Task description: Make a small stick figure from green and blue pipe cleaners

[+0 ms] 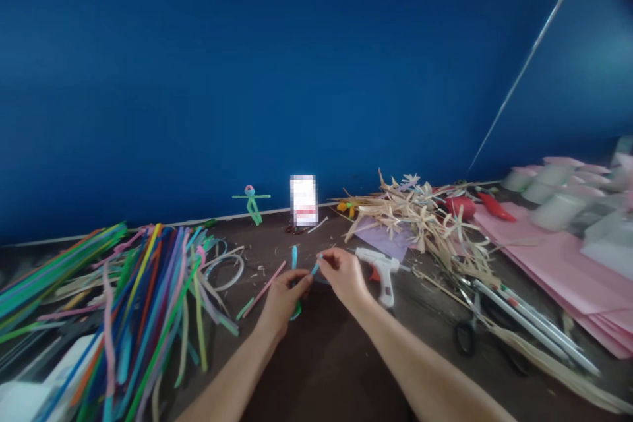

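Pinched at fingertips over the dark brown tabletop [326, 362]: short light-blue fuzzy strip [315, 268], long axis seven to one o'clock; left hand [287, 295] at lower end, right hand [345, 275] at upper, exact contact blurred.

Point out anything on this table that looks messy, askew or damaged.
Small pale scraps litter the table near the left hand, like stray offcuts. The straw strips at the right sprawl untidily over the purple sheet. Nothing looks clearly spilled or broken.
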Motion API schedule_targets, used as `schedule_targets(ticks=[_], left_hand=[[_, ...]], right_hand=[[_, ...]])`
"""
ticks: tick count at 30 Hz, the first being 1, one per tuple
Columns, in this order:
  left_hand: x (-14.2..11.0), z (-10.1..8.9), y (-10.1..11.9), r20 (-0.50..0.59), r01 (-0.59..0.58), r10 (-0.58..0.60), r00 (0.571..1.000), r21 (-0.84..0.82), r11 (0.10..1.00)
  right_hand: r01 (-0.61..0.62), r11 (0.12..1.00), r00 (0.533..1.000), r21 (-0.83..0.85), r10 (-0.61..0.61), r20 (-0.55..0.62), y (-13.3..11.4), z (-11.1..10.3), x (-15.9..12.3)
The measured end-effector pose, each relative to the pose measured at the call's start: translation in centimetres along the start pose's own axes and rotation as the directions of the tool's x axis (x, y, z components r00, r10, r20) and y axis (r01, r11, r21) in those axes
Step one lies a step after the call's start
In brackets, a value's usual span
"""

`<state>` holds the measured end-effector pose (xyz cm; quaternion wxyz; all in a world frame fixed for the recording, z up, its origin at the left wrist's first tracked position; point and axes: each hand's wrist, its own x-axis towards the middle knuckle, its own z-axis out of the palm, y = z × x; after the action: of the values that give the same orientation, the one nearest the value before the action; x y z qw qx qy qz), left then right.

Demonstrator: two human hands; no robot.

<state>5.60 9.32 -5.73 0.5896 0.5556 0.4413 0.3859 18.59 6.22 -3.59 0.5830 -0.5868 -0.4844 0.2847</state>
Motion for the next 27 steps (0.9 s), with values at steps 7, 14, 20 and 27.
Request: schedule_targets(ticks=[7, 14, 20, 27], left_hand=[[-0.07, -0.16, 0.48, 0.073, 0.055, -0.048, 0.996, -0.094, 0.994], [-0.15, -0.04, 0.92, 0.052, 0.042, -0.038, 0.998, -0.084, 0.996], [-0.06, -0.04, 1.03, 0.055, 0.049, -0.044, 0.998, -0.101, 0.994], [-0.08, -0.15, 0.85, 0.086, 0.044, -0.036, 0.996, -0.100, 0.994]], right_hand=[[-0.019, 0.995, 0.999, 0.095, 0.016, 0.034, 0.18, 0.10, 0.03], [0.145, 0.987, 0.989, -0.065, -0.144, 0.015, 0.05, -0.08, -0.15], [0.152, 0.985, 0.988, -0.078, -0.153, 0.000, -0.01, 0.02, -0.30], [0.210, 0.968, 0.977, -0.140, -0.211, 0.010, -0.62, -0.35, -0.44]])
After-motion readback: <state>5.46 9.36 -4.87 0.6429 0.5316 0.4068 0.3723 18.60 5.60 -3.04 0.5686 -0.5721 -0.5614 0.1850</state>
